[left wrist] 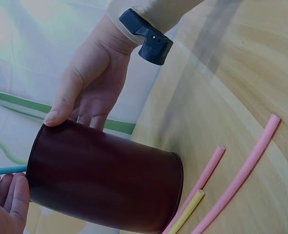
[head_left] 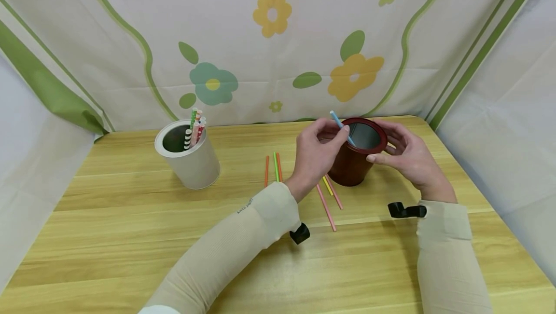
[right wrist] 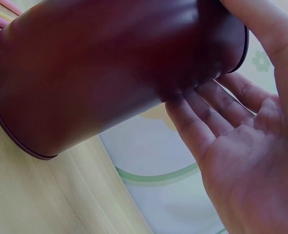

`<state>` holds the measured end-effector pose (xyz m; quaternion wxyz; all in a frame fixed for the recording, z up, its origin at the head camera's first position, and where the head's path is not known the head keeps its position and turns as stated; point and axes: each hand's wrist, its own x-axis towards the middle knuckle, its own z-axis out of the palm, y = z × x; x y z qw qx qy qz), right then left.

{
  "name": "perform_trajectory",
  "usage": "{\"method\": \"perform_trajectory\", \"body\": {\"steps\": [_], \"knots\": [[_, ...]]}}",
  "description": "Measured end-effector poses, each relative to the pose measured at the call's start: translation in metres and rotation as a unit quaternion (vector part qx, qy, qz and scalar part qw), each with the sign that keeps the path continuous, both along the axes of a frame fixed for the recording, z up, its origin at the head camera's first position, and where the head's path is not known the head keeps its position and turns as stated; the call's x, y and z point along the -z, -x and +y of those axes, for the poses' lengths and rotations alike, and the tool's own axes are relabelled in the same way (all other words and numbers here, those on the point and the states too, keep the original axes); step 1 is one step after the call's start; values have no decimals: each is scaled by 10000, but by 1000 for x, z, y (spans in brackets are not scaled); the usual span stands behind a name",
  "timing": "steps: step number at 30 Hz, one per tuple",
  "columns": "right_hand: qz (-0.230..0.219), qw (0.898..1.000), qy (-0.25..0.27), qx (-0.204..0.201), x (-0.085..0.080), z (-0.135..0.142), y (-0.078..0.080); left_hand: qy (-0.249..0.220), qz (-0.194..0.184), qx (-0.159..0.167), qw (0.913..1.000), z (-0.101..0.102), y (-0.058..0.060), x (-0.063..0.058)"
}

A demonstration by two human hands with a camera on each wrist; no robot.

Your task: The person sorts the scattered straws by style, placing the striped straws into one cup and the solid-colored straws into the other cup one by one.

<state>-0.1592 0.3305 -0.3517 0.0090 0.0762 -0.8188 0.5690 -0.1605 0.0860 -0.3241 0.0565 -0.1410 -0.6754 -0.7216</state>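
A light blue straw (head_left: 336,118) is pinched between the thumb and fingers of my left hand (head_left: 316,152). The straw slants down across the rim of a dark red cylindrical container (head_left: 349,171), with its lower end inside the opening. My right hand (head_left: 412,159) holds the container from the right, thumb at the near side of the rim and fingers behind. In the right wrist view, those fingers (right wrist: 187,117) touch the container's side. The container stands upright on the wooden table (head_left: 365,266), its mouth tilted a little in the head view.
To the left stands a white cylindrical container (head_left: 197,167) with several patterned straws (head_left: 195,133) in it. Orange straws (head_left: 267,169) and a green straw (head_left: 275,164) lie mid-table, partly behind my left arm. Pink straws (head_left: 326,210) and a yellow straw (head_left: 327,186) lie before the red container.
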Motion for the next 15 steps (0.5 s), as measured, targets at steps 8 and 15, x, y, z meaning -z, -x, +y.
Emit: {"method": "perform_trajectory", "body": {"steps": [8, 15], "knots": [[42, 10000, -28, 18, 0, 0, 0, 270, 97, -65, 9996, 1, -4, -2], [72, 9999, -108, 36, 1, -1, 1, 337, 38, -265, 9991, 2, -6, -2]]}}
